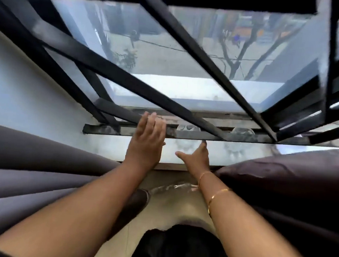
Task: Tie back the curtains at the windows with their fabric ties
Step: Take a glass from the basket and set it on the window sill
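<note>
Stretching straight and holding nothing, the fingers [155, 122] of the left hand [146, 144] are seen at the bottom rail of the black window grille [127, 81]. The right hand [197, 158] is spread open over the pale sill [107, 146], gripping nothing; thin bangles [218, 192] are worn on its wrist. A grey curtain [41, 169] is gathered at the left, a darker curtain [281, 176] at the right.

A white sill [107, 146] runs across the middle. Just above it, black metal grille bars [128, 79] slant. One blurred, rounded clear glass object [184, 127] sits at its far edge, with another [242, 131] beside it. Beyond the sill, bare tree trunks [232, 58] stand on a grey street [169, 62]. Below it, crumpled clear plastic [170, 187] lies on the beige floor [179, 207].
</note>
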Demonstrator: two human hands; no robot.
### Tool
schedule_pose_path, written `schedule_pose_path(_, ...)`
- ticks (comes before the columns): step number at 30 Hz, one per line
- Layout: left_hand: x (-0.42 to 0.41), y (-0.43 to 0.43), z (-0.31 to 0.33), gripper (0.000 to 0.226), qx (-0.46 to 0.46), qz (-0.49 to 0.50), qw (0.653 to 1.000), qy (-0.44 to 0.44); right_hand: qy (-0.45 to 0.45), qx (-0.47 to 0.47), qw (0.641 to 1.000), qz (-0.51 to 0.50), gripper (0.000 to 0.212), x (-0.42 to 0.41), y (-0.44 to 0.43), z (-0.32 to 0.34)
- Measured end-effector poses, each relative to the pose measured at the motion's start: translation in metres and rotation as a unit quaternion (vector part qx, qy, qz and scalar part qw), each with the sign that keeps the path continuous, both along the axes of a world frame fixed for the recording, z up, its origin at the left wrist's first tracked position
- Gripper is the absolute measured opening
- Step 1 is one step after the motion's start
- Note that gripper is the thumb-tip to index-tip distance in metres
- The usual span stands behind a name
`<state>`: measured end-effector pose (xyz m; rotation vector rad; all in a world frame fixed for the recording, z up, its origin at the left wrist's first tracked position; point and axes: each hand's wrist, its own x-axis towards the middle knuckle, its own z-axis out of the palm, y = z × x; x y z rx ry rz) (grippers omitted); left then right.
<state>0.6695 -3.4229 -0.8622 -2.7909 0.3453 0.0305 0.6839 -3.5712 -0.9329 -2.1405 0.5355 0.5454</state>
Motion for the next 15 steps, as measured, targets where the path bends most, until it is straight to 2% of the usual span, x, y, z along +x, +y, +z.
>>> schedule_pose_path(1,0.000,0.002,-0.007,0.048,0.002,-0.025,0.999,-0.043,-0.010,-0.005,1.000,-0.008,0.098,0.003,0.002,-0.007)
schedule_pose_path(4,0.004,0.005,-0.022,0.033,-0.071,-0.071,0.987,-0.129,-0.050,0.010,0.997,-0.059,0.086,0.013,0.006,-0.023)
schedule_pose_path(11,0.005,0.006,-0.035,0.029,-0.067,-0.075,0.985,-0.141,-0.140,0.081,0.974,-0.161,0.079,0.022,0.020,-0.039)
schedule_pose_path(15,0.005,0.005,-0.032,0.029,-0.065,-0.057,0.987,-0.132,-0.114,0.052,0.981,-0.150,0.069,0.016,0.022,-0.038)
